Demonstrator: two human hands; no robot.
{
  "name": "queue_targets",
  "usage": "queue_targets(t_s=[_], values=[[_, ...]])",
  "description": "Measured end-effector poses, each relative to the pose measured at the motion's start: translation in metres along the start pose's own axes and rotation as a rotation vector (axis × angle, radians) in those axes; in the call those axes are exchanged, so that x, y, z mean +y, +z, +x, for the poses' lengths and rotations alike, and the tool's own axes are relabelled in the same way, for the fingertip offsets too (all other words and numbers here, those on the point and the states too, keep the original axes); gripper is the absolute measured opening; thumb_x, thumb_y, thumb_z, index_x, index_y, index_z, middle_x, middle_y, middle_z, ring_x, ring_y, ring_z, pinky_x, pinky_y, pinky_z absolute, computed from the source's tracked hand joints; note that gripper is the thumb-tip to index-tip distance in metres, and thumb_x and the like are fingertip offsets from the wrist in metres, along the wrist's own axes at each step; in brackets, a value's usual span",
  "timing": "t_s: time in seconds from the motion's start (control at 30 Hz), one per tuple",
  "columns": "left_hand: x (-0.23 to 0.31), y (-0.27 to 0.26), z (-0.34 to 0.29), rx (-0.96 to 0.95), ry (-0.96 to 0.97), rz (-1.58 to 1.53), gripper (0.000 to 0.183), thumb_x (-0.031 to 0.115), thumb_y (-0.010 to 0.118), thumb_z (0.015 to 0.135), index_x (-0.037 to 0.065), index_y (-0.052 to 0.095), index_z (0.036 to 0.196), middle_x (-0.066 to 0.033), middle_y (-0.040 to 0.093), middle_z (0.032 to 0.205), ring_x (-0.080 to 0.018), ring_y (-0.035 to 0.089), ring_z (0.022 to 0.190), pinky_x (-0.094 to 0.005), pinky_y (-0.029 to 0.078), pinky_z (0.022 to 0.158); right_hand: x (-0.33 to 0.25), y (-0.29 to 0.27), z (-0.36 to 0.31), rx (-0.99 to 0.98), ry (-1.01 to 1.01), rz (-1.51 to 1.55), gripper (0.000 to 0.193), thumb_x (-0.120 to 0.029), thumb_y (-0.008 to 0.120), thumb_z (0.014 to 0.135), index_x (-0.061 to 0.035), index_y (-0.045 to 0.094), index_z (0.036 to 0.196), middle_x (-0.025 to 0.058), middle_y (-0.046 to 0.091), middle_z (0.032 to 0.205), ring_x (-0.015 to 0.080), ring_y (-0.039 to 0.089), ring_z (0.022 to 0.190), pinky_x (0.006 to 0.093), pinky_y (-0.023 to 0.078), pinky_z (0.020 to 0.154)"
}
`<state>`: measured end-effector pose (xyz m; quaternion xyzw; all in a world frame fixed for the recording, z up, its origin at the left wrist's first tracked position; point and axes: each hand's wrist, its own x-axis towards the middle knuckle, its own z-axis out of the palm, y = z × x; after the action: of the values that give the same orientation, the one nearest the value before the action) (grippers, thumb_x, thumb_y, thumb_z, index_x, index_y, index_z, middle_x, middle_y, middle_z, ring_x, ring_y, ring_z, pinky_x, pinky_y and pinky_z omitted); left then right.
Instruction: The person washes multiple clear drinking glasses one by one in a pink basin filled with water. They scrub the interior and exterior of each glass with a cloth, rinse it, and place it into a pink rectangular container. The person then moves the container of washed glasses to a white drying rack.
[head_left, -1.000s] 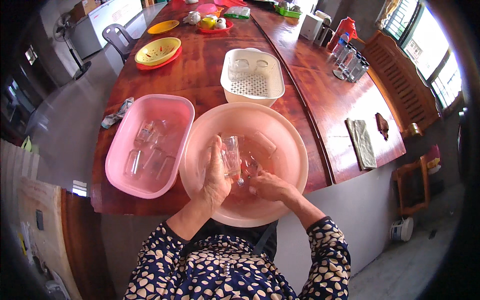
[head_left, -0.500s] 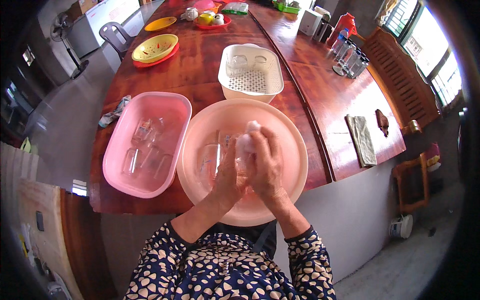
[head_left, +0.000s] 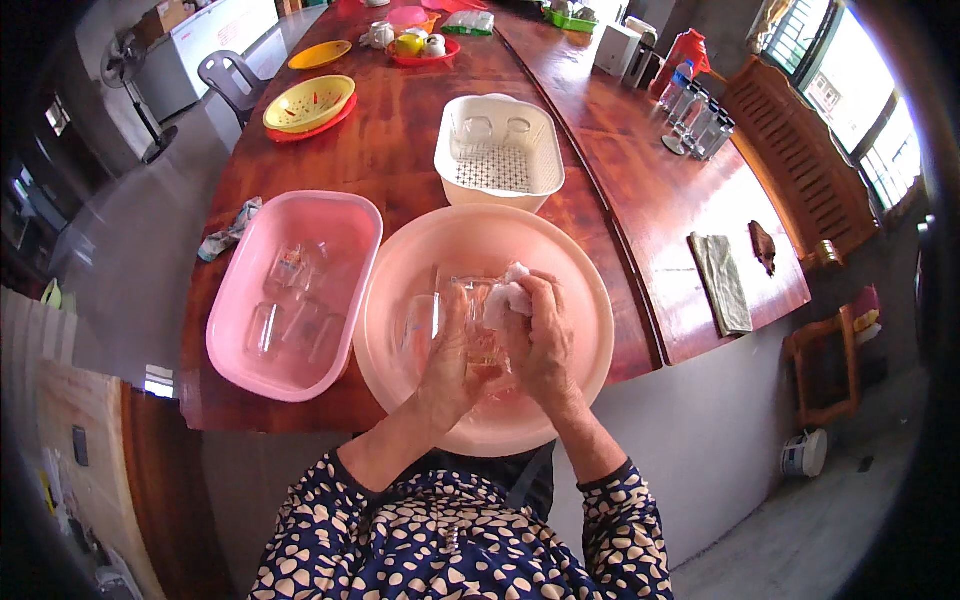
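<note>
Wiping seemed unfinished: over a round peach plastic basin, the left hand curled its fingers round a clear drinking glass, the right hand clutching a soft white wad beside it. Left of the fingers, clear tumblers perhaps awaited rinsing.

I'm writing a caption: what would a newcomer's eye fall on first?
Probably the round peach basin at the near edge of the table, where the left hand holds a clear glass and the right hand a white wad. Then the pink tub of glasses to its left and the white basket beyond the basin.
</note>
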<state>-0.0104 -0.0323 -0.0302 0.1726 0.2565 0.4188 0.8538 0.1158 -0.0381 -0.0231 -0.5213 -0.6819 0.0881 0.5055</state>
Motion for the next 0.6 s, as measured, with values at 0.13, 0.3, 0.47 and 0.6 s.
queue_targets(t_s=[0.13, 0.3, 0.47, 0.6], values=[[0.005, -0.005, 0.001, 0.185, 0.022, 0.102, 0.051, 0.059, 0.047, 0.089, 0.021, 0.053, 0.121, 0.0021, 0.061, 0.101, -0.0139, 0.06, 0.085, -0.0312, 0.05, 0.059, 0.02, -0.006, -0.005, -0.213, 0.154, -0.17, 0.026, -0.006, 0.056, 0.082, 0.0023, 0.051, 0.107, 0.0227, 0.049, 0.121, 0.0393, 0.053, 0.103, 0.0448, 0.046, 0.088], [0.018, -0.007, 0.001, 0.136, 0.023, 0.027, 0.049, 0.057, 0.056, 0.083, 0.02, 0.056, 0.115, 0.0015, 0.061, 0.088, -0.0183, 0.061, 0.069, -0.03, 0.045, 0.051, 0.047, -0.006, -0.021, -0.799, 0.332, -0.499, 0.029, -0.013, 0.054, 0.083, 0.0009, 0.054, 0.109, 0.0242, 0.05, 0.112, 0.0421, 0.053, 0.103, 0.0448, 0.052, 0.079], [0.015, -0.018, 0.016, 0.262, 0.043, -0.033, 0.043, 0.051, 0.065, 0.08, 0.019, 0.056, 0.108, 0.0007, 0.06, 0.092, -0.0175, 0.059, 0.076, -0.0278, 0.042, 0.051, 0.074, -0.005, -0.036, -1.193, 0.215, -0.196, 0.024, -0.012, 0.06, 0.076, -0.0079, 0.06, 0.1, 0.0179, 0.054, 0.106, 0.0339, 0.055, 0.1, 0.0437, 0.046, 0.083], [0.018, -0.013, 0.018, 0.338, 0.069, -0.017, 0.035, 0.044, 0.068, 0.081, 0.02, 0.056, 0.104, -0.001, 0.058, 0.097, -0.0152, 0.056, 0.085, -0.0265, 0.039, 0.053, 0.024, -0.047, -0.013, -0.823, 0.194, -0.081, 0.028, -0.005, 0.063, 0.074, -0.0051, 0.06, 0.102, 0.0144, 0.059, 0.099, 0.031, 0.057, 0.097, 0.0396, 0.048, 0.079]])
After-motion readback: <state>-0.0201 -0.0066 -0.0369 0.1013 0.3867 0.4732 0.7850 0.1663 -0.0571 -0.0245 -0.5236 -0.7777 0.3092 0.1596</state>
